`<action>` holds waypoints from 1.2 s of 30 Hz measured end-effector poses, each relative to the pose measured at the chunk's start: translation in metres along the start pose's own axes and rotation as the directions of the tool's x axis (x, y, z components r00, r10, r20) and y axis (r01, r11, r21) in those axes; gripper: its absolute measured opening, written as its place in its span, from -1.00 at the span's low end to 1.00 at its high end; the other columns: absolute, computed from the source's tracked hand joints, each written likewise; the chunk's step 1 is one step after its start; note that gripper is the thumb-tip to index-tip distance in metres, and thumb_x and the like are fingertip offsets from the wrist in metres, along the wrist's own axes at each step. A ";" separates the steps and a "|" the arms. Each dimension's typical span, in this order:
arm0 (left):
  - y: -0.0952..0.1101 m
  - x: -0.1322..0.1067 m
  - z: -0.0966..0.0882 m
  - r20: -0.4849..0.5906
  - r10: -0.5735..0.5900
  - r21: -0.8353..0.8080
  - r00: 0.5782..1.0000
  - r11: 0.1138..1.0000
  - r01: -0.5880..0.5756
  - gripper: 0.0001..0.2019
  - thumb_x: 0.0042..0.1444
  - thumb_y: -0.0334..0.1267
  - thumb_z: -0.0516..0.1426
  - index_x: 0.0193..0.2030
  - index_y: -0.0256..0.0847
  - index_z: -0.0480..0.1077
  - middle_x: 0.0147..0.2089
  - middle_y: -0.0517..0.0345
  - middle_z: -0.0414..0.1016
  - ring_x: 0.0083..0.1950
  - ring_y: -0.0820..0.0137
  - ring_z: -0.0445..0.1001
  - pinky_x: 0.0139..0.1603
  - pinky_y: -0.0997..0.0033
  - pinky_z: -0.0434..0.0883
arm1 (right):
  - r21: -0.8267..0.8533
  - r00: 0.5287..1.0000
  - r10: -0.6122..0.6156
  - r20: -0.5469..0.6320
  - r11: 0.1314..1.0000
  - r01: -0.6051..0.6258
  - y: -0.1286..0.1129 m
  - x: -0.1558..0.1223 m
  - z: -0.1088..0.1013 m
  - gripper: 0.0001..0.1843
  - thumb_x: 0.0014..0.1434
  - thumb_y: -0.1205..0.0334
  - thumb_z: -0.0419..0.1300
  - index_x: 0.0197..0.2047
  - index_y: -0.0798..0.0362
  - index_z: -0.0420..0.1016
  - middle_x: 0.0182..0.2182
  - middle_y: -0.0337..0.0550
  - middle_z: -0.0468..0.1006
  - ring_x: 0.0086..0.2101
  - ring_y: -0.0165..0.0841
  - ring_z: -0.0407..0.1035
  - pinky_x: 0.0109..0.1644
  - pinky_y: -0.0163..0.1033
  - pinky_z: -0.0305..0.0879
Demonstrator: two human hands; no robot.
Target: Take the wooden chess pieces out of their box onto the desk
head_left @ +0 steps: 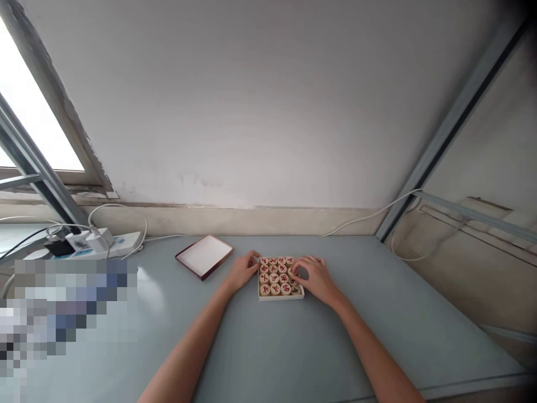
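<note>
A shallow white box (280, 299) sits on the grey tabletop, filled with rows of round wooden xiangqi pieces (274, 279). Most of the pieces carry red characters; the piece in the near right corner (296, 290) looks dark-lettered. My left hand (243, 272) rests at the far left corner of the box, its curled fingers gripping the side. Over the right column, my right hand (316, 279) pinches a xiangqi piece (291, 271) between thumb and forefinger. That hand partly covers the pieces along the right edge.
Left of the box lies a dark red box lid (205, 256), its white inside facing up. A power strip (126, 244) with chargers and cables stands at the back left. Metal posts (403, 210) rise at both back corners, and a wall (268, 112) closes off the back.
</note>
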State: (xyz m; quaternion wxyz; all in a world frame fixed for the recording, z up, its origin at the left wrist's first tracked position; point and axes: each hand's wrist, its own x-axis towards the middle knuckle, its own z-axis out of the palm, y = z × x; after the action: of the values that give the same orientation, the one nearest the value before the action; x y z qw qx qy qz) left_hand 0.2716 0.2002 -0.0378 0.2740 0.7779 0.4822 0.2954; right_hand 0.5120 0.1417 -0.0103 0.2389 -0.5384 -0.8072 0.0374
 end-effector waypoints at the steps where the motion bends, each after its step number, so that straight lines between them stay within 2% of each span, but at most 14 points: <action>1: 0.000 0.000 0.000 0.001 -0.001 0.003 1.000 1.000 0.001 -0.77 0.07 -0.23 -0.05 -0.16 -0.18 0.31 -0.46 0.24 0.41 -0.40 0.42 0.35 -0.39 0.48 0.20 | 0.000 1.000 0.020 -0.012 1.000 -0.020 0.001 0.000 -0.002 -0.85 0.17 0.10 0.04 -0.33 -0.06 0.36 -0.23 -0.27 0.48 -0.17 -0.30 0.27 -0.10 -0.15 0.02; 5: 0.001 0.000 0.000 -0.001 -0.007 0.017 1.000 1.000 0.007 -0.76 0.07 -0.24 -0.06 -0.15 -0.19 0.31 -0.45 0.23 0.41 -0.40 0.42 0.35 -0.38 0.47 0.19 | -0.020 0.995 0.099 -0.004 0.995 -0.099 0.014 -0.003 -0.009 -0.82 0.15 0.10 0.06 -0.18 -0.16 0.40 -0.19 -0.25 0.47 -0.15 -0.27 0.26 -0.10 -0.13 0.00; 8: 0.001 0.000 0.001 0.001 -0.005 0.013 1.000 1.000 0.005 -0.76 0.07 -0.24 -0.06 -0.15 -0.19 0.31 -0.45 0.23 0.41 -0.40 0.42 0.34 -0.37 0.47 0.19 | -0.063 0.996 0.090 0.010 0.994 -0.090 0.020 -0.003 -0.008 -0.77 0.14 0.09 0.06 -0.12 -0.23 0.41 -0.10 -0.24 0.42 -0.09 -0.26 0.21 -0.11 -0.15 0.00; 12: 0.001 0.000 0.000 -0.002 -0.013 -0.002 1.000 1.000 0.013 -0.75 0.06 -0.24 -0.06 -0.15 -0.20 0.31 -0.47 0.23 0.40 -0.41 0.42 0.34 -0.38 0.47 0.18 | -0.069 0.996 0.084 -0.006 0.994 -0.084 0.014 -0.001 -0.003 -0.77 0.19 0.18 -0.01 -0.17 -0.20 0.43 -0.11 -0.26 0.41 -0.09 -0.32 0.21 -0.11 -0.18 0.00; 19: 0.004 0.001 -0.001 0.005 -0.033 -0.018 0.999 0.999 0.033 -0.78 0.06 -0.26 -0.05 -0.18 -0.19 0.31 -0.46 0.24 0.39 -0.41 0.43 0.33 -0.39 0.48 0.18 | -0.127 0.998 0.027 -0.056 0.991 -0.034 -0.005 0.003 0.006 -0.80 0.11 0.04 0.10 -0.25 -0.07 0.40 -0.19 -0.22 0.42 -0.15 -0.31 0.23 -0.14 -0.20 0.02; 23: 0.003 0.002 -0.001 0.008 -0.025 -0.003 1.000 1.000 0.025 -0.78 0.06 -0.25 -0.06 -0.18 -0.19 0.31 -0.47 0.24 0.39 -0.42 0.43 0.33 -0.40 0.48 0.17 | -0.097 0.992 0.101 -0.070 0.990 -0.107 0.002 0.002 -0.005 -0.81 0.11 0.04 0.08 -0.26 -0.07 0.40 -0.21 -0.23 0.42 -0.16 -0.32 0.23 -0.15 -0.21 0.02; 27: 0.002 0.003 0.000 0.016 -0.033 0.025 0.999 0.999 0.033 -0.77 0.05 -0.27 -0.06 -0.17 -0.18 0.31 -0.45 0.23 0.41 -0.41 0.42 0.33 -0.41 0.47 0.15 | -0.100 0.985 0.157 0.065 0.984 -0.150 0.026 -0.007 -0.023 -0.81 0.09 0.05 0.07 -0.27 -0.09 0.40 -0.24 -0.23 0.42 -0.17 -0.32 0.25 -0.15 -0.21 0.06; 29: 0.001 0.003 0.000 0.018 -0.031 0.031 0.999 0.999 0.031 -0.77 0.05 -0.27 -0.06 -0.17 -0.19 0.31 -0.45 0.22 0.41 -0.41 0.42 0.33 -0.41 0.47 0.14 | -0.151 0.978 0.189 0.086 0.973 -0.174 0.036 -0.011 -0.025 -0.78 0.08 0.10 0.05 -0.19 -0.09 0.39 -0.17 -0.19 0.40 -0.12 -0.28 0.23 -0.12 -0.19 0.08; 31: 0.001 0.004 0.000 0.013 -0.026 0.032 1.000 0.999 0.026 -0.77 0.05 -0.26 -0.06 -0.17 -0.19 0.30 -0.46 0.22 0.41 -0.41 0.42 0.33 -0.41 0.47 0.13 | -0.203 0.978 0.211 0.005 0.957 -0.205 0.039 -0.011 -0.019 -0.65 0.08 0.17 0.02 -0.02 -0.10 0.31 -0.01 -0.13 0.31 -0.01 -0.24 0.16 -0.04 -0.13 0.08; 33: 0.001 0.004 0.000 0.009 -0.028 0.038 1.000 0.999 0.028 -0.77 0.05 -0.27 -0.06 -0.17 -0.19 0.30 -0.47 0.23 0.40 -0.42 0.42 0.33 -0.42 0.48 0.13 | -0.235 0.977 0.200 -0.066 0.949 -0.210 0.040 -0.009 -0.006 -0.49 0.10 0.18 0.01 0.15 -0.10 0.14 0.17 -0.10 0.11 0.14 -0.21 -0.02 0.07 -0.05 0.01; 35: 0.002 0.004 0.000 0.007 -0.031 0.042 0.999 0.999 0.031 -0.77 0.05 -0.27 -0.06 -0.17 -0.19 0.30 -0.48 0.24 0.39 -0.43 0.43 0.32 -0.42 0.48 0.12 | -0.245 0.984 0.175 -0.029 0.953 -0.177 0.043 -0.005 0.008 -0.46 0.16 0.12 -0.05 0.22 -0.14 0.03 0.25 -0.15 -0.04 0.21 -0.20 -0.18 0.16 0.06 -0.10; 36: 0.002 0.004 0.000 0.008 -0.032 0.041 0.999 0.999 0.032 -0.77 0.05 -0.27 -0.06 -0.17 -0.19 0.30 -0.48 0.24 0.39 -0.43 0.43 0.32 -0.42 0.48 0.12 | -0.238 0.986 0.167 0.017 0.958 -0.158 0.047 -0.004 0.015 -0.49 0.20 0.10 -0.11 0.23 -0.16 0.01 0.26 -0.18 -0.05 0.22 -0.22 -0.20 0.18 0.09 -0.14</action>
State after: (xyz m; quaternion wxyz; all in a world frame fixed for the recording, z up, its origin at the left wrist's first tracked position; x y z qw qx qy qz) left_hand 0.2742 0.2031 -0.0359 0.2648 0.7768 0.4993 0.2779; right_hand 0.5466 0.1611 -0.0398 0.1545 -0.6268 -0.7631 -0.0294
